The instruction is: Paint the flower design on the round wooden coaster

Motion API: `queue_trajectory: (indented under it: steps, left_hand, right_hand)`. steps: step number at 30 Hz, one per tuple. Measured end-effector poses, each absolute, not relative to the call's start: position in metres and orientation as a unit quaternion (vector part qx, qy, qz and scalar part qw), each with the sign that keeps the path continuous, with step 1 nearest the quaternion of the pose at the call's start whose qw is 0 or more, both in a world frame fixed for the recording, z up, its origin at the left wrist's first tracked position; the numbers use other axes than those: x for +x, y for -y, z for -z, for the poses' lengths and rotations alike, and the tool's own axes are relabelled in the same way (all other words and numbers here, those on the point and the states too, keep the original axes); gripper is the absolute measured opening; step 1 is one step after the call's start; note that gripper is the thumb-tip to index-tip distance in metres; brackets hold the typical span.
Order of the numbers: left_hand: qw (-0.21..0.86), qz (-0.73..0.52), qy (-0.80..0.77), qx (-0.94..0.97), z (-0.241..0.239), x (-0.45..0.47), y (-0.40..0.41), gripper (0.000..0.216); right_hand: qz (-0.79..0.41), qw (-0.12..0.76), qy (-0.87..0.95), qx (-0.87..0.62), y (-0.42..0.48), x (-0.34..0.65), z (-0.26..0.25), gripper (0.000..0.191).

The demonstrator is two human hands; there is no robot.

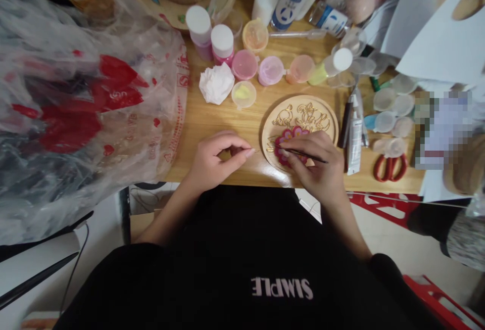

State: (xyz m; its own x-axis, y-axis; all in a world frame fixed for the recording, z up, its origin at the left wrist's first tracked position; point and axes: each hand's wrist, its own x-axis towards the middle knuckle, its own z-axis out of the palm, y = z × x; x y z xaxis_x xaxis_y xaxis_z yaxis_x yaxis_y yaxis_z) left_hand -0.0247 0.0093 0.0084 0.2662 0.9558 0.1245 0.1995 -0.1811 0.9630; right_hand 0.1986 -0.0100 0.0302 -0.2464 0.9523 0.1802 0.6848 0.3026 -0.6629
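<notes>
In the head view, close work is being done at the pink flower piece [287,155], which is set on the round wooden plate [334,130] by the near edge of the surface [212,120], right of its middle. A thin dark tool [310,156] is gripped by the right hand [301,149], pinched between thumb and fingers, with its tip end brought to the flower piece; whether contact is made cannot be told. The step in hand is judged to be fine detailing of the petals, and a light, steady touch would be called for, with the plate kept from sliding, since it does not appear to be held by the left hand.

The right wrist is bent inward over the plate's near right rim, the palm turned down and the forearm angled in from beyond the near edge. The left hand [223,160] is closed in a pinch, thumb against forefinger, just left of the plate; whether a fine strand is held there cannot be told. Both forearms are slanted toward each other, so the 2 hands are kept low and near the surface.
</notes>
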Motion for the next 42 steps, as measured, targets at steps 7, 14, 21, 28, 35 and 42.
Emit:
queue_trajectory:
  steps: [7, 14, 21, 28, 35, 42]
  left_hand:
    - [0.460, -0.411, -0.446, 0.648, -0.0083, -0.0245, -0.0091, 0.007]
    - [0.454, -0.414, -0.443, 0.653, -0.0079, -0.0248, -0.0094, 0.007]
    - [0.454, -0.414, -0.443, 0.653, -0.0079, -0.0247, -0.0093, 0.007]
    - [0.461, -0.406, -0.448, 0.649, -0.0085, -0.0252, -0.0090, 0.007]
    - [0.458, -0.412, -0.443, 0.651, -0.0081, -0.0248, -0.0096, 0.007]
    - [0.458, -0.404, -0.451, 0.651, -0.0083, -0.0255, -0.0092, 0.007]
  right_hand:
    - [-0.232, 0.293, 0.755, -0.539, 0.0102, 0.1977, -0.0298, 0.014]
    - [-0.228, 0.292, 0.757, -0.538, 0.0104, 0.1973, -0.0299, 0.015]
    - [-0.238, 0.298, 0.752, -0.538, 0.0107, 0.1967, -0.0287, 0.017]
    - [-0.248, 0.296, 0.749, -0.539, 0.0094, 0.1959, -0.0285, 0.016]
    - [-0.241, 0.298, 0.749, -0.541, 0.0080, 0.1951, -0.0297, 0.015]
    - [-0.241, 0.292, 0.750, -0.542, 0.0088, 0.1949, -0.0281, 0.015]
